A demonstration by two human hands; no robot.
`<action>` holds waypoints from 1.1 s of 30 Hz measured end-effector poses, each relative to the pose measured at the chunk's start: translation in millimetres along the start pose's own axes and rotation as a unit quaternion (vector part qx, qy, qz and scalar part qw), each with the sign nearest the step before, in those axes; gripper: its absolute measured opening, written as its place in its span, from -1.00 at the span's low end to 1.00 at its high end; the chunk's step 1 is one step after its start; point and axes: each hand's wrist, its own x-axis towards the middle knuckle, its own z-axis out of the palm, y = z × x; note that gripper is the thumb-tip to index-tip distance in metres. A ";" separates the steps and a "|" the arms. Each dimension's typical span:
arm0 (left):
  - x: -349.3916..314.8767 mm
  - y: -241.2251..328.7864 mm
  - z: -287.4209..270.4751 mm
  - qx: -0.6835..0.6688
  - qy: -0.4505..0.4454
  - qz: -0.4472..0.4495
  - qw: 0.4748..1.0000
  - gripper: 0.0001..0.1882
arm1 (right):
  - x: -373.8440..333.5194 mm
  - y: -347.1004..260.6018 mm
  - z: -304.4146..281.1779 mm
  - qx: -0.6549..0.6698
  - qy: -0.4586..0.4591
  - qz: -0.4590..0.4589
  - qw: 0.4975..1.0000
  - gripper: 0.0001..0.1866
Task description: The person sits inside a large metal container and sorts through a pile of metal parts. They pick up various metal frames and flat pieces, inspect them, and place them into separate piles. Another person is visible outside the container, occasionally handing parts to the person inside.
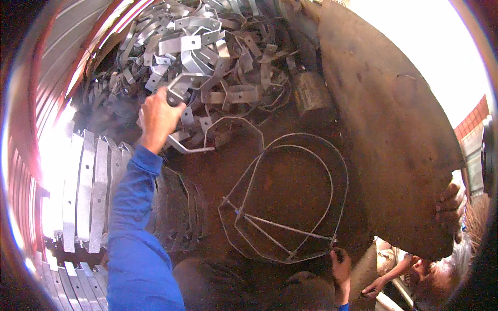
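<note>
Near the upper left, my left hand (155,118) is closed on a bent metal strap (178,93) with a hole, at the edge of a big heap of similar straps (199,46). At the lower right, my right hand (340,268) has its fingers curled together beside the corner of a metal hoop clamp (346,179). What those fingers pinch, if anything, is too small to make out. Thin bands form the clamp's rounded and angular outline, with long bolts (282,226) crossing inside. It lies on the dark brown surface (280,181) in front of me.
Angled metal bands (85,192) stand stacked at the left, with more strips (72,285) below. A dark block (312,93) sits beside the heap. A large brown sheet (386,114) rises on the right. Another person's hand (374,287) and arm show at the lower right.
</note>
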 end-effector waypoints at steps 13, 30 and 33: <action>124.6 -88.1 106.2 0.007 0.021 -0.216 0.976 -0.37 | -3.6 -15.8 21.5 0.062 -0.050 0.030 0.996 -0.70; -19.5 -13.6 24.9 -0.042 0.112 -0.084 0.989 -0.27 | -7.7 34.5 27.4 0.050 -0.036 -0.029 0.998 -0.76; -44.9 -6.4 -1.5 -0.042 0.112 -0.110 0.987 -0.36 | -7.0 8.5 22.0 0.043 -0.032 -0.013 0.998 -0.75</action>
